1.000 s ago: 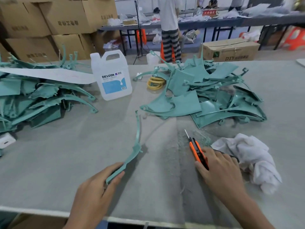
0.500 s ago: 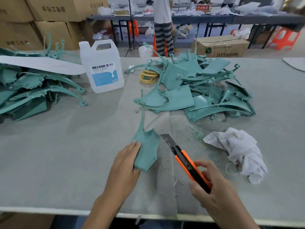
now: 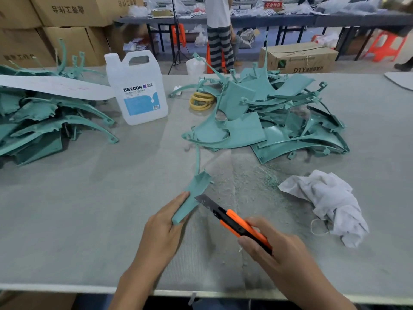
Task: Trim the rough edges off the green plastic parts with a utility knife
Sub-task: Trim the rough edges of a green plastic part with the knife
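My left hand [image 3: 163, 233] grips the near end of a green plastic part [image 3: 193, 193], a curved strip with a thin stem pointing away from me. My right hand [image 3: 279, 258] holds an orange and black utility knife [image 3: 237, 224] by its handle. The extended blade [image 3: 204, 201] touches the part's right edge, just beyond my left fingers. A pile of green parts [image 3: 263, 121] lies at the table's back right. Another pile of green parts [image 3: 44, 121] lies at the left.
A white Dexcon jug [image 3: 137, 90] stands behind the work spot, with yellow rings [image 3: 201, 100] beside it. A crumpled white cloth [image 3: 326, 202] lies to the right. Green shavings [image 3: 268, 177] dot the grey table [image 3: 67, 209]. A person stands beyond, among cardboard boxes.
My left hand turned the part from flat to edge-on and drew it nearer. The knife blade moved left against the part's edge. The view tilted slightly.
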Demonstrator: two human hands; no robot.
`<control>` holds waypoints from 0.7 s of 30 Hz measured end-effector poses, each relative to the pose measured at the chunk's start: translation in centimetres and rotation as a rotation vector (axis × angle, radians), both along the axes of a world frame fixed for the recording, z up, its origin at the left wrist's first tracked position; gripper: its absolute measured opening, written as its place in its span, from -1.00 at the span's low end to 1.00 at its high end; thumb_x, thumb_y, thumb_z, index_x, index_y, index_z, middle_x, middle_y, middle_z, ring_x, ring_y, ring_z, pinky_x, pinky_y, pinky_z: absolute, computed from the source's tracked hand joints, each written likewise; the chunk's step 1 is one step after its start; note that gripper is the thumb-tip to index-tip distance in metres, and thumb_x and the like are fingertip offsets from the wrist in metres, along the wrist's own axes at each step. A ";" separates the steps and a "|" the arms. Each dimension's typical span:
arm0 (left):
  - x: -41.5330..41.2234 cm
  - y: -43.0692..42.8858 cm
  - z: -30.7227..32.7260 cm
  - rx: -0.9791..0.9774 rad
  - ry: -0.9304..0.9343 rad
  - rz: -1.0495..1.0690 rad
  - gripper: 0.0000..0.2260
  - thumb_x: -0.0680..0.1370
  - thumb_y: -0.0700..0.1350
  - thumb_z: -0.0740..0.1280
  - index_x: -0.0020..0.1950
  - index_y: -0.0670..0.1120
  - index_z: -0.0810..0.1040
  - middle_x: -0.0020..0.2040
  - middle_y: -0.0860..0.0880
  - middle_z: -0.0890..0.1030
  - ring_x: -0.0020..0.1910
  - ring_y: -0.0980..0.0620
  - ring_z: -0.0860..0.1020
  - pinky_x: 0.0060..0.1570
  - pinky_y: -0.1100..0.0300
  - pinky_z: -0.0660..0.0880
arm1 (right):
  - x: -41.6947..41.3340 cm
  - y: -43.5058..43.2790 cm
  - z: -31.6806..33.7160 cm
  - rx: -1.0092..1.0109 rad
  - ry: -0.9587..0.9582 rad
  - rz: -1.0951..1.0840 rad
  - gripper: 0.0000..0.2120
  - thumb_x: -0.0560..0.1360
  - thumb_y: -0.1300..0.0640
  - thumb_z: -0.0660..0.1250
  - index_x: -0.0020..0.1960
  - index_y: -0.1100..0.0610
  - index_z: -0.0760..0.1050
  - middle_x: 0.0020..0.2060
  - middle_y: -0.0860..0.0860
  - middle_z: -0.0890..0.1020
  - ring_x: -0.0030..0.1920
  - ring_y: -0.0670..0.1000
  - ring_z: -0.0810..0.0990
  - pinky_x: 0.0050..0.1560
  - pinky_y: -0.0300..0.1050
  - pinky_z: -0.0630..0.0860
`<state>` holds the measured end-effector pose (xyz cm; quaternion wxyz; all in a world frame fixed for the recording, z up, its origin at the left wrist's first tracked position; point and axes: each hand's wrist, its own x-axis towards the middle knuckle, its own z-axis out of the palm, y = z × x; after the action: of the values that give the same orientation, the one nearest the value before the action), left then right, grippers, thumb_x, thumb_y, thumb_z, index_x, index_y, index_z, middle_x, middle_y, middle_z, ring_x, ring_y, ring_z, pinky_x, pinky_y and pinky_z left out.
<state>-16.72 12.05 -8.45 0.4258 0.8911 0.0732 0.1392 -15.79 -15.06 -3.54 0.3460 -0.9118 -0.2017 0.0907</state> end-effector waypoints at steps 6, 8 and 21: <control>-0.4 -0.2 -0.4 -0.006 -0.018 -0.019 -0.57 0.60 -0.24 0.36 0.41 0.13 0.52 0.35 0.21 0.55 0.33 0.23 0.51 0.38 0.22 0.41 | 3.6 0.3 -0.6 -0.171 -0.218 -0.160 -0.61 0.53 -0.43 0.01 0.22 -0.26 0.32 -0.40 -0.14 0.49 -0.23 0.04 0.63 -0.34 -0.05 0.38; -0.4 0.0 -0.5 -0.048 -0.020 -0.016 -0.59 0.60 -0.22 0.37 0.40 0.13 0.53 0.34 0.22 0.56 0.33 0.24 0.51 0.38 0.20 0.41 | 4.9 -0.1 -0.6 -0.280 -0.227 -0.226 -0.60 0.57 -0.37 0.03 0.24 -0.18 0.37 -0.32 -0.10 0.56 -0.17 0.13 0.65 -0.27 -0.02 0.42; -0.1 -0.5 -0.9 -0.058 -0.054 0.000 -0.62 0.60 -0.14 0.41 0.40 0.09 0.55 0.32 0.23 0.58 0.31 0.25 0.52 0.34 0.08 0.48 | 1.2 0.9 0.4 0.035 -0.108 0.061 -0.55 0.44 -0.52 0.05 0.25 -0.41 0.34 -0.21 -0.24 0.64 -0.25 -0.15 0.58 -0.23 -0.23 0.48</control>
<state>-16.81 11.59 -9.34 0.4531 0.8743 0.0658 0.1612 -14.61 -14.14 -3.18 0.3476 -0.9025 -0.2497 0.0482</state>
